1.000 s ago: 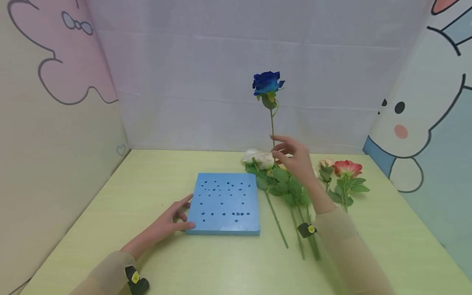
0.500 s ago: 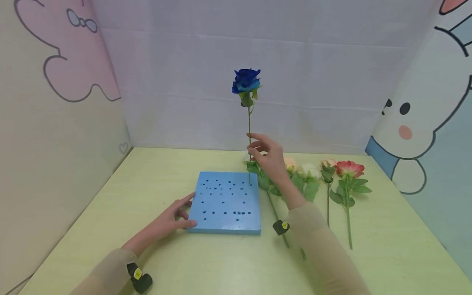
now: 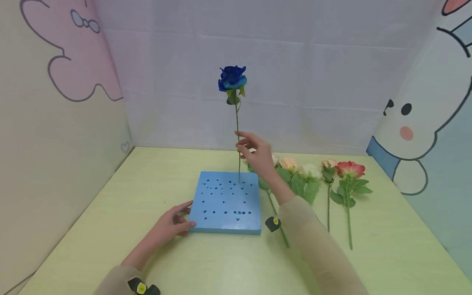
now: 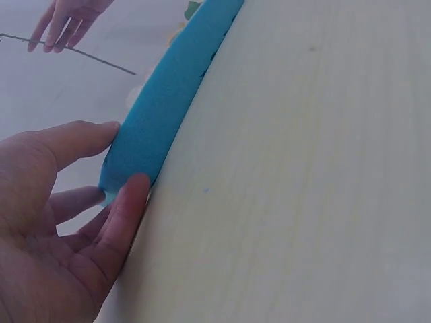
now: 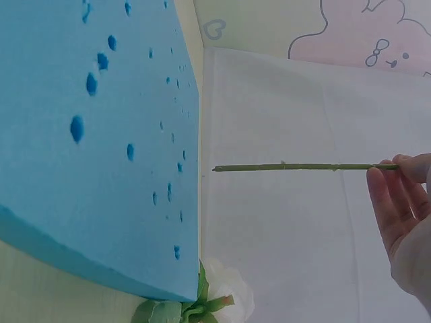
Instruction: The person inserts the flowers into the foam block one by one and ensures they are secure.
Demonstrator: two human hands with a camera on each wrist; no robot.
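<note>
A creased white sheet and cartoon-painted walls enclose the pale wood-grained table. The left hand, fingers apart, touches the blue pitted board; the right hand pinches a green-stemmed blue rose above.

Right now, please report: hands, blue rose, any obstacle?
Right hand pinches blue rose, nearly upright. Left hand touches blue board. Stem end apart from board; nothing visible between.

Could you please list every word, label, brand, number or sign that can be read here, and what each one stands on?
There is no readable text in any current view.
Left yellow patch: any marking is too small to read.
Right yellow patch: likewise too small.
Blue board: holes, no visible lettering.
Heart outline: a wall drawing, not text.
</note>
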